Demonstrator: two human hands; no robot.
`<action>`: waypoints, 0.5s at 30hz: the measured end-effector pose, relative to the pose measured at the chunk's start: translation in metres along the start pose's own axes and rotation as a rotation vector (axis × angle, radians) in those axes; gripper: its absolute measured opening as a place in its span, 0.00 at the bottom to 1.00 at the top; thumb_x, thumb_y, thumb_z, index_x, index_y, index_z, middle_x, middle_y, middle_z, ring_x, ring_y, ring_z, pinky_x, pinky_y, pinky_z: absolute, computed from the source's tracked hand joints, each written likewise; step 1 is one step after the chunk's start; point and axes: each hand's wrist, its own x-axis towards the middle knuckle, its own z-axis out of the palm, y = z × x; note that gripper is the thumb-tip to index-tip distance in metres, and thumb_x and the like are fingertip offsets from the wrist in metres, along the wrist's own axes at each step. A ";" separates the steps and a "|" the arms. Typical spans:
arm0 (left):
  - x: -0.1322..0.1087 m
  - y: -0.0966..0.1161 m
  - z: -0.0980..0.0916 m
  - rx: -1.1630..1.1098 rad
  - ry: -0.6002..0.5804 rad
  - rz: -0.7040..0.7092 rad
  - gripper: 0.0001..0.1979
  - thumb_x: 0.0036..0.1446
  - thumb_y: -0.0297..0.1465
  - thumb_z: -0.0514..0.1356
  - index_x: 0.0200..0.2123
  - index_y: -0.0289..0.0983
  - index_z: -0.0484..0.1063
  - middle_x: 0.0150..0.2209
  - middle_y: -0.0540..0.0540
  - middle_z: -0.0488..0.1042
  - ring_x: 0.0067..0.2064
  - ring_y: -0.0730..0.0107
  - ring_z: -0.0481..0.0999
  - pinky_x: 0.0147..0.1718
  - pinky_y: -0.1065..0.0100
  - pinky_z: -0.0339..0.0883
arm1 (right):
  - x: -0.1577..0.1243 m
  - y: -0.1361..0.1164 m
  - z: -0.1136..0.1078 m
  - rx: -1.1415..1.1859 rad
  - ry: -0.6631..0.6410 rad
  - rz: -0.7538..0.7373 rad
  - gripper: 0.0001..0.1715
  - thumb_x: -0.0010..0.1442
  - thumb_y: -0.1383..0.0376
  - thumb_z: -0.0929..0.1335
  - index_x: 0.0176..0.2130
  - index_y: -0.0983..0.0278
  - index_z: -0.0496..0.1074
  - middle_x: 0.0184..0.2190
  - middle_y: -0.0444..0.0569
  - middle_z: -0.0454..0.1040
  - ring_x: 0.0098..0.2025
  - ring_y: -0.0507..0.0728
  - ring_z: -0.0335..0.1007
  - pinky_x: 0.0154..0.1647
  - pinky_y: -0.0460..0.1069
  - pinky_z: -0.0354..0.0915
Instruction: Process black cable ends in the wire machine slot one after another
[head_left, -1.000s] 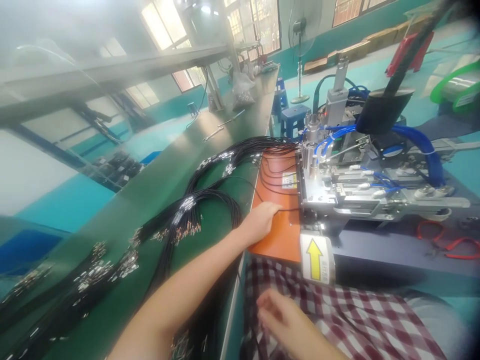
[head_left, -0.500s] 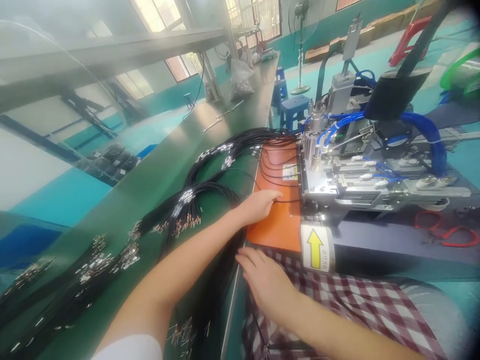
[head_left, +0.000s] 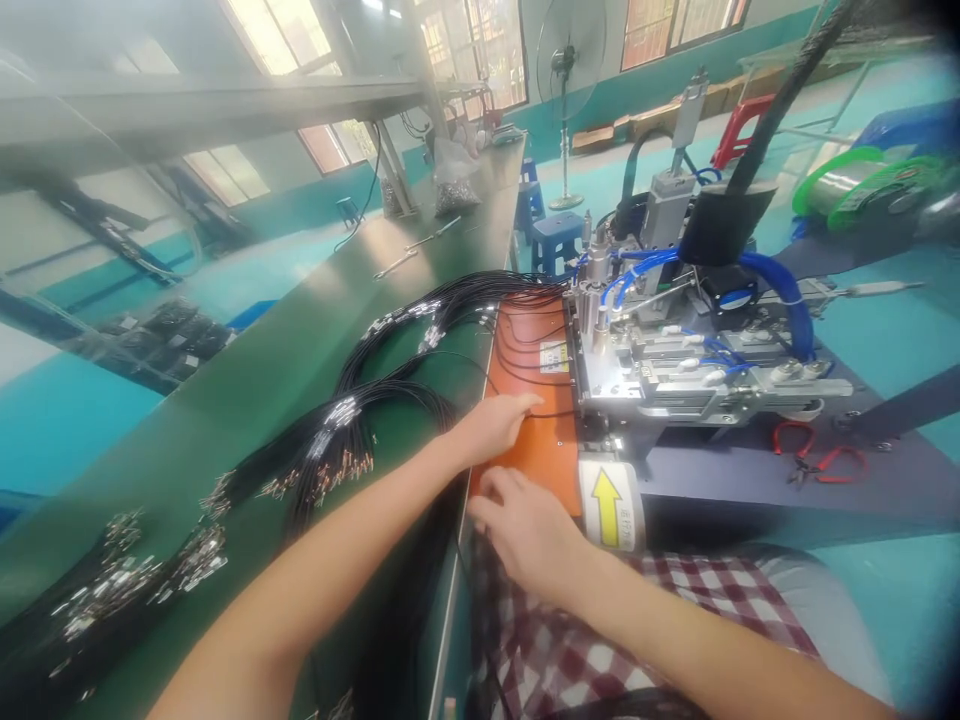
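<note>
Where the green surface (head_left: 300,340) stretches away on the left, bundles of black wires (head_left: 375,400) with metal terminals are laid across it. Toward its near right edge, the left hand (head_left: 495,425) is laid palm down on the orange plate (head_left: 551,450). Its forearm is stretched over the bundles, and its fingers are loosely curled, the tips on a single black wire (head_left: 559,413) that runs into the machine (head_left: 660,365). Whether that wire is pinched cannot be told. Just nearer, the right hand (head_left: 529,525) is held open and flat, fingertips at the plate's near edge, above checked cloth (head_left: 600,650). A yellow arrow label (head_left: 607,505) is seen beside it. Red pliers (head_left: 814,462) are laid right of the machine.
</note>
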 end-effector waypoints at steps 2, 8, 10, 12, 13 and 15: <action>0.003 -0.003 -0.005 -0.005 -0.017 -0.009 0.20 0.60 0.21 0.49 0.52 0.36 0.70 0.45 0.44 0.79 0.44 0.68 0.78 0.46 0.67 0.72 | -0.008 0.005 -0.007 0.071 0.039 0.017 0.05 0.61 0.71 0.64 0.38 0.64 0.69 0.42 0.52 0.67 0.40 0.59 0.64 0.36 0.52 0.66; -0.016 -0.055 -0.050 0.218 0.069 -0.305 0.13 0.64 0.32 0.57 0.50 0.35 0.70 0.49 0.42 0.73 0.47 0.63 0.75 0.47 0.56 0.72 | -0.035 0.013 -0.019 0.231 0.179 0.032 0.11 0.66 0.72 0.58 0.39 0.64 0.67 0.46 0.56 0.69 0.39 0.57 0.71 0.39 0.54 0.70; -0.033 -0.079 -0.067 0.349 0.098 -0.451 0.15 0.63 0.36 0.58 0.51 0.35 0.69 0.51 0.41 0.71 0.49 0.61 0.73 0.48 0.53 0.70 | -0.041 0.015 -0.022 0.273 0.227 0.048 0.11 0.67 0.71 0.58 0.41 0.63 0.68 0.47 0.55 0.69 0.41 0.57 0.72 0.41 0.54 0.70; -0.049 -0.097 -0.077 0.446 0.073 -0.540 0.16 0.63 0.36 0.58 0.52 0.36 0.68 0.52 0.41 0.70 0.50 0.60 0.73 0.47 0.53 0.71 | -0.046 0.015 -0.025 0.301 0.269 0.048 0.12 0.67 0.71 0.58 0.44 0.62 0.68 0.48 0.55 0.69 0.44 0.57 0.72 0.43 0.53 0.70; -0.055 -0.103 -0.079 0.482 0.045 -0.558 0.16 0.63 0.36 0.58 0.52 0.36 0.68 0.52 0.41 0.70 0.50 0.60 0.73 0.47 0.53 0.71 | -0.047 0.016 -0.026 0.311 0.287 0.036 0.12 0.67 0.72 0.58 0.45 0.62 0.67 0.48 0.55 0.69 0.45 0.57 0.72 0.44 0.52 0.70; -0.060 -0.110 -0.078 0.537 -0.023 -0.564 0.17 0.63 0.36 0.58 0.52 0.36 0.68 0.52 0.41 0.70 0.50 0.60 0.73 0.47 0.53 0.71 | -0.050 0.016 -0.028 0.316 0.314 0.013 0.13 0.67 0.72 0.58 0.45 0.61 0.67 0.48 0.55 0.69 0.45 0.56 0.73 0.43 0.51 0.70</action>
